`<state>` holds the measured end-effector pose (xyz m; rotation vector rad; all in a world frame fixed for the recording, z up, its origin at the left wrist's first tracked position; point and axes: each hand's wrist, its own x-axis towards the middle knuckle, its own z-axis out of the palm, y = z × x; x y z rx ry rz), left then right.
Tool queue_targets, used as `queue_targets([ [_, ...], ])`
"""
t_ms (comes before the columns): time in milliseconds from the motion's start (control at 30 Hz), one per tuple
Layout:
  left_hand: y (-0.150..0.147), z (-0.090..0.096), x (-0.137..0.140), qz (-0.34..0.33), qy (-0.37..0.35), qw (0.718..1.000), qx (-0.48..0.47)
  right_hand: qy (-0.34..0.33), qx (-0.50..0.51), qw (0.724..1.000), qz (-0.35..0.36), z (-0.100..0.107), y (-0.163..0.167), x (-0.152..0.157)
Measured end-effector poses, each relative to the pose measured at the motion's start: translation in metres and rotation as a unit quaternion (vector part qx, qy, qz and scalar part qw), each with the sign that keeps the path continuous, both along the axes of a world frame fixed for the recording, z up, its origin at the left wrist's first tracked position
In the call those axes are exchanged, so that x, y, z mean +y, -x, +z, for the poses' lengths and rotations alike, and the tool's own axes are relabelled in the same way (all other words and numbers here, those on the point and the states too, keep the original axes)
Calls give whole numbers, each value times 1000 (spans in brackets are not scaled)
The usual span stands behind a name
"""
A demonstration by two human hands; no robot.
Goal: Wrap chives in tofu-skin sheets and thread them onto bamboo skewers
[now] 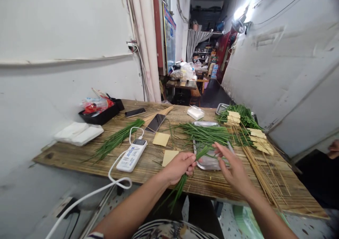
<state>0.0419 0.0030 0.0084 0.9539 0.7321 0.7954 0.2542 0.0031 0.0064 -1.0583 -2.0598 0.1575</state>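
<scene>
Centrally placed tray [205, 167]: metal; long green stalks [203, 132] heaped across its far part, bare metal showing toward the near rim.
Black box [103, 117], far left: red and clear wrappers [91, 108].
Left hand [181, 165]: closed around a green bundle [180, 186] at the tray's near left corner — tips emerging above the fist, long ends trailing below it past the table's near edge.
Right hand [233, 165]: fingers parted and extended above the tray's near right part; whether a stalk touches them cannot be told.
Yellow squares [161, 139]: two, flat, left of the tray — the nearer partly hidden by the left hand.
Skewers [255, 168]: loose at right, near threaded yellow stacks [261, 141].
White device [132, 156]: on the table's left half, its cable [109, 175] looping over the near edge.
</scene>
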Motion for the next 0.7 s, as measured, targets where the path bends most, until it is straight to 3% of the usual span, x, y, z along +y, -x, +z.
queue_targets([
  [100, 0, -1, 1, -9, 1, 1000, -7, 130, 103, 986, 31, -11, 9, -6],
  [200, -1, -2, 1, -15, 4, 1000, -8, 179, 175, 968, 35, -19, 18, -8],
  [433, 1, 1, -1, -27, 20, 999, 8, 179, 214, 960, 24, -31, 18, -5],
  [700, -2, 3, -3, -48, 26, 998, 21, 155, 187, 970, 7, -32, 19, -5],
])
